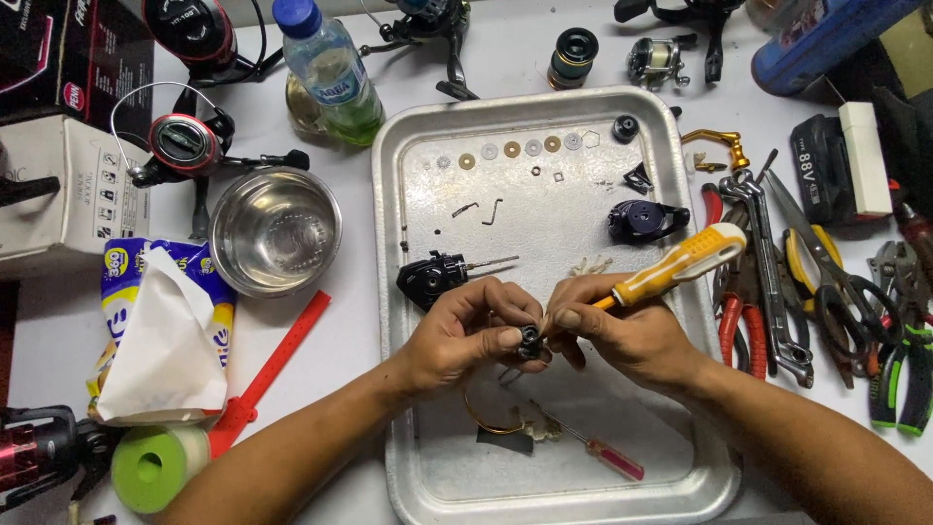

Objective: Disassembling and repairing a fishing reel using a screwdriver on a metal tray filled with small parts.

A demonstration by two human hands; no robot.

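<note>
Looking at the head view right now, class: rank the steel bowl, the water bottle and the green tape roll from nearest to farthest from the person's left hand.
Measured from the left hand:
1. Steel bowl, up and to the left of the hand, beside the tray.
2. Green tape roll, at the lower left, near the table's front edge.
3. Water bottle, at the far top, behind the bowl.
</note>
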